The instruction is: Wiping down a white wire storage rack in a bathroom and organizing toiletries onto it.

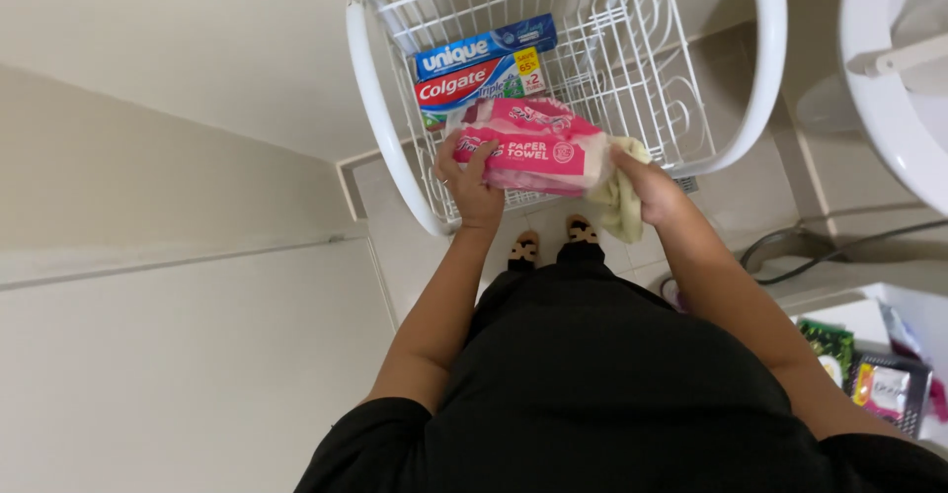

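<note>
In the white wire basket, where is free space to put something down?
In the wire basket, the right half is bare, between the toothpaste boxes and right rim. The left is crowded: boxes, with the pink pack held by both hands.

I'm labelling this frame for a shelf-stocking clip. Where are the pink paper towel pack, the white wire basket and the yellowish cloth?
pink paper towel pack (533, 147), head view, middle of its front face.
white wire basket (367, 88), head view, left rim tube.
yellowish cloth (622, 206), head view, hanging fold below the right hand.

This is a home bathroom, as shown by the white toilet bowl (894, 78), the pale tiled floor (750, 197) and a white wire rack (632, 68) holding toothpaste boxes (479, 70).
</note>
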